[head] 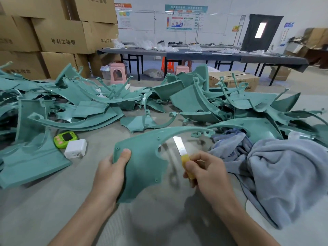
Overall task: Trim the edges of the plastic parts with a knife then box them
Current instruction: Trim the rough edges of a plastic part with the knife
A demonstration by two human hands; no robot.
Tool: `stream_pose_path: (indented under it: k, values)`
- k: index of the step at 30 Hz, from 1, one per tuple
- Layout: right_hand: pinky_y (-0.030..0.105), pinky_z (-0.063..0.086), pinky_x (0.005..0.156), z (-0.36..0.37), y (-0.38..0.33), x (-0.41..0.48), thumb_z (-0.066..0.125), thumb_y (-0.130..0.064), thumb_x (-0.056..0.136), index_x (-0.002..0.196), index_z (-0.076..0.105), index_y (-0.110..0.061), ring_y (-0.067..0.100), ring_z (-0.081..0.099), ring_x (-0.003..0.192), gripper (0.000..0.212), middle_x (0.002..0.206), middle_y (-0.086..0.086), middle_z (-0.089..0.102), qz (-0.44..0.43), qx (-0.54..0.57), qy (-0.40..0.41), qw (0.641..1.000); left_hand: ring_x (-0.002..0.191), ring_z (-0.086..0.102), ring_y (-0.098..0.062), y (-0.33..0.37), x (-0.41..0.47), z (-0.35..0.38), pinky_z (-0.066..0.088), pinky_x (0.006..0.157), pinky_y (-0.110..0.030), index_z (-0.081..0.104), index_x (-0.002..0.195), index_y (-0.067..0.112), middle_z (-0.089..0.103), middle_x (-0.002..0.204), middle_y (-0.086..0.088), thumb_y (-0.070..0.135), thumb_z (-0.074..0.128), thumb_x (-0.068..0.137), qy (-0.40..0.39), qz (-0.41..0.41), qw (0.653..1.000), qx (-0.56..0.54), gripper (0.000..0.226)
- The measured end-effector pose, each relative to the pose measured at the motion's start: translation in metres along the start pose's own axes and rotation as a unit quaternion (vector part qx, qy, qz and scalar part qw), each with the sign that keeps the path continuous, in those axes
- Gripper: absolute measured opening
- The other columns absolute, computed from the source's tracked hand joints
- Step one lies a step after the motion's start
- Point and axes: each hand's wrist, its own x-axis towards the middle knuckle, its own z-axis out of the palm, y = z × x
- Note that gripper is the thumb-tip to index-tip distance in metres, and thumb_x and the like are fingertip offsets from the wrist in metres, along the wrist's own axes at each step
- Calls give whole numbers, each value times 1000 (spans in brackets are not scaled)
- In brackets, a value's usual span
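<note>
Two hands were at work. The left hand (111,167) held a teal part (143,162) up off the worktop (53,201) by its near-left corner. Its thumb lay on top and its fingers were curled under, the grip closed on the plastic. The right hand (205,172) was wrapped round the yellow handle of the knife (180,148), grip closed. The blade pointed up and away, just beside the inner curve of the part's cut-out. Motion blur hid whether steel touched plastic.

Step in hand, as judged: trimming that inner edge.
- Lay the blade at a shallow angle to the edge and draw it along the curve, away from the left thumb.
- Take thin passes. The part looked thin and likely to flex, so a left grip nearer the cut would probably steady it.
- Turn the part rather than the wrist as the curve bends.
- Risk: a slip toward the holding fingers, or a gouge in the face.

Many more teal parts lay in a heap (186,96) across the far worktop, loose and untrimmed by the look of it.

Containers:
- The cartons (58,36) stacked at rear left were shut, their contents unseen.
- One low carton (234,80) sat behind the heap at right. Its top was glossy, and what it held could not be told.
- No part was seen in any box, so boxing was judged not yet begun.
</note>
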Motion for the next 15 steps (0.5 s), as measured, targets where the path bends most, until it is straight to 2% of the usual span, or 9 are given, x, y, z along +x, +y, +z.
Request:
stream_pose_path:
  k: [2, 3, 5, 7, 11, 15]
  values:
    - [23, 33, 38, 0, -4, 0, 62, -1, 94, 64, 65, -16, 20, 42, 39, 34, 59, 17, 64, 78, 103, -29, 991, 76, 73, -9, 3, -3, -1, 55, 65, -37, 71, 92, 44, 77, 85, 14, 65, 59, 77, 44, 120, 989, 67, 29]
    - [22, 26, 36, -1, -5, 0, 59, 1, 94, 66, 65, -13, 19, 36, 37, 32, 57, 18, 59, 113, 142, -45, 982, 75, 70, -2, 3, -4, -3, 53, 63, -35, 69, 93, 47, 75, 86, 19, 67, 56, 75, 51, 168, 981, 87, 30]
    - [22, 20, 36, -4, -8, -1, 56, 1, 95, 79, 64, -1, 16, 30, 36, 18, 56, 16, 53, 168, 212, -74, 960, 77, 67, 1, 1, -7, -4, 50, 60, -24, 65, 96, 42, 73, 88, 22, 64, 54, 80, 42, 244, 961, 123, 29]
    - [22, 21, 37, -6, -10, -1, 57, -3, 94, 85, 64, 5, 13, 29, 35, 14, 57, 14, 50, 204, 270, -105, 935, 79, 66, 0, -1, -12, -3, 47, 58, -14, 62, 95, 38, 71, 88, 21, 62, 53, 85, 22, 293, 944, 151, 27]
    - [19, 20, 36, -9, -12, -3, 62, -12, 81, 82, 71, 2, 9, 24, 32, 18, 55, 10, 47, 230, 324, -191, 898, 77, 65, -1, -2, -15, 1, 44, 55, -9, 61, 96, 40, 71, 88, 18, 63, 55, 86, -13, 315, 938, 147, 26]
    - [22, 6, 43, -13, -6, -1, 55, -9, 96, 87, 70, -2, 7, 21, 32, 19, 54, 9, 48, 257, 206, -256, 909, 74, 67, 0, -3, -9, -2, 48, 56, -13, 65, 95, 40, 73, 87, 17, 58, 58, 83, -17, 298, 947, 120, 23]
